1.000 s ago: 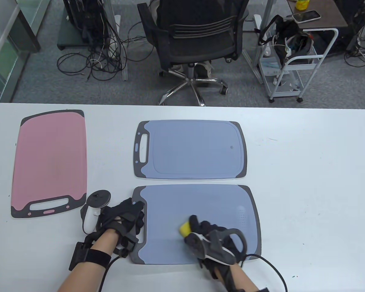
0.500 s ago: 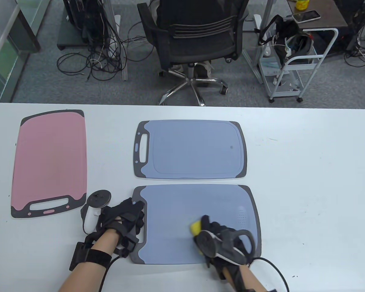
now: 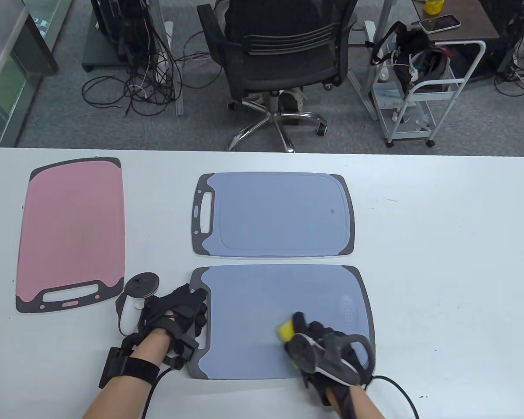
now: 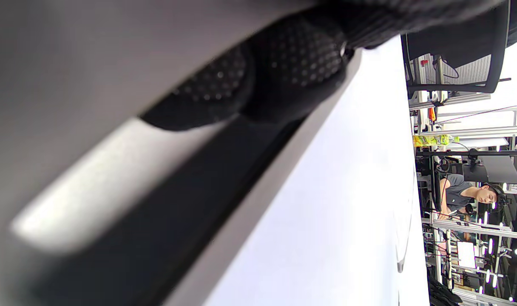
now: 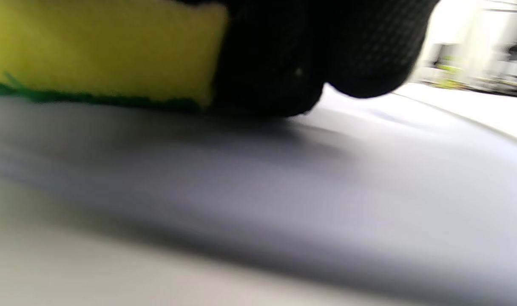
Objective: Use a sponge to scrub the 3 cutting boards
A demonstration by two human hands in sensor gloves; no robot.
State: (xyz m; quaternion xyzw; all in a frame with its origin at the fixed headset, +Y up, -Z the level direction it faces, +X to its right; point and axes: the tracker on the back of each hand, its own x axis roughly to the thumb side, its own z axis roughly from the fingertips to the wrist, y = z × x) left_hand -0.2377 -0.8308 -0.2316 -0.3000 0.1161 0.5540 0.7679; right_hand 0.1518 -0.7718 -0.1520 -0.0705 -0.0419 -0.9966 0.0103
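Observation:
Three cutting boards lie on the white table: a pink board (image 3: 72, 231) at the left, a blue board (image 3: 273, 214) in the middle, and a larger blue board (image 3: 262, 305) nearest me. My right hand (image 3: 312, 338) grips a yellow sponge (image 3: 284, 330) and presses it on the near board's lower right part. In the right wrist view the sponge (image 5: 101, 51), with its green underside, lies flat on the blue surface beside my fingers (image 5: 326, 51). My left hand (image 3: 181, 312) rests on the near board's grey handle end, fingers curled at the handle slot.
A black office chair (image 3: 284, 65) stands behind the table's far edge, with a white cart (image 3: 423, 96) to its right and cables on the floor. The table's right part (image 3: 454, 262) is bare white surface.
My right hand has slid the sponge to the right and slightly towards me across the near board. My left hand and all three boards have stayed put.

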